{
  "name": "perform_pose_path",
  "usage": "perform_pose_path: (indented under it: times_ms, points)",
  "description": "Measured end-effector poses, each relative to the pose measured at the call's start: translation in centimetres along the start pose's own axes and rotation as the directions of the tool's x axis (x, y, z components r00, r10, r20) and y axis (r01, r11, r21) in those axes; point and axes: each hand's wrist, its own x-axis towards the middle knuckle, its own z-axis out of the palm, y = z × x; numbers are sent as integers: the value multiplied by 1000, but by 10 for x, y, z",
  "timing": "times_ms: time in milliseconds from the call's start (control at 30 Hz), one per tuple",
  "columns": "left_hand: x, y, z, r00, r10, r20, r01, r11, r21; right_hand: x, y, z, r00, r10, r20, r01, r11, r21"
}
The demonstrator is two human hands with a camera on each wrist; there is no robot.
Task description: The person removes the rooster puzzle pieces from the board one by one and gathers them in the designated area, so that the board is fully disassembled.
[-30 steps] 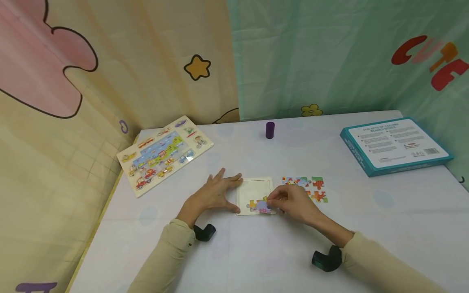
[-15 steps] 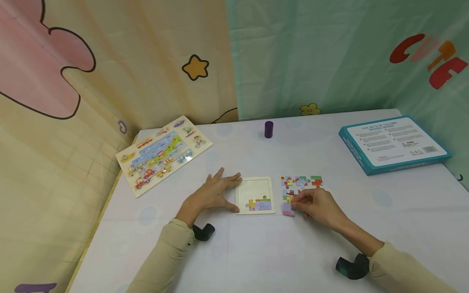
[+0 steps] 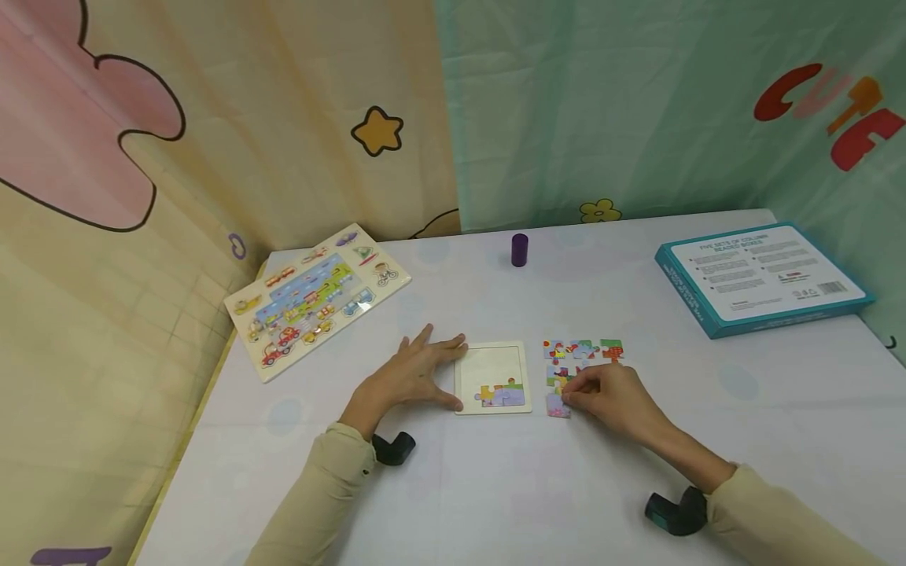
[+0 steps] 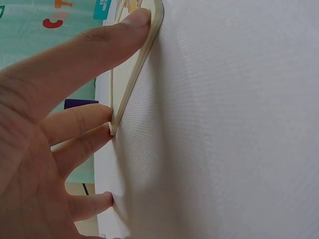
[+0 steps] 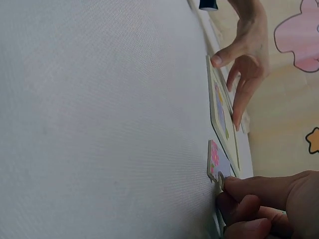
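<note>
A square wooden puzzle tray (image 3: 490, 362) lies on the table, with several joined purple, yellow and green puzzle pieces (image 3: 504, 395) in its lower right. My left hand (image 3: 409, 379) rests at the tray's left side, fingers spread, thumb and fingertips touching its edge. In the left wrist view the thumb (image 4: 99, 45) lies on the tray's rim. My right hand (image 3: 614, 399) pinches a purple puzzle piece with a pink flower (image 3: 557, 406), right of the tray. The right wrist view shows my thumb at the end of that flowered piece (image 5: 217, 158). My fingers hide some loose pieces.
Loose puzzle pieces (image 3: 583, 349) lie beyond my right hand. A vehicle picture puzzle board (image 3: 317, 303) lies at the back left, a dark purple cylinder (image 3: 520, 250) stands at the back, and a teal box (image 3: 767, 279) lies at the back right.
My right hand has moved right from the tray, bringing the flowered puzzle piece beside the loose pieces. Over the last half second it has barely moved. My left hand stays at the tray.
</note>
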Motion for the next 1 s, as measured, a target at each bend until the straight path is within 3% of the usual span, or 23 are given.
perform_pose_path:
  times_ms: [333,567,767,1000]
  points:
    - [0,-1,1,1000,13,-12,-13,1000,5,-1,0,3,1000,-1,-8,1,1000,-5]
    - [0,-1,1,1000,6,-13,-6,1000,13,6,-7,9,997,-68,-25,68,998,-11]
    - [0,-2,1,1000,6,-14,-6,1000,16,17,-24,27,992,-118,44,117,993,16]
    - [0,-2,1,1000,12,-11,-12,1000,14,29,-41,46,969,-225,106,232,971,-53]
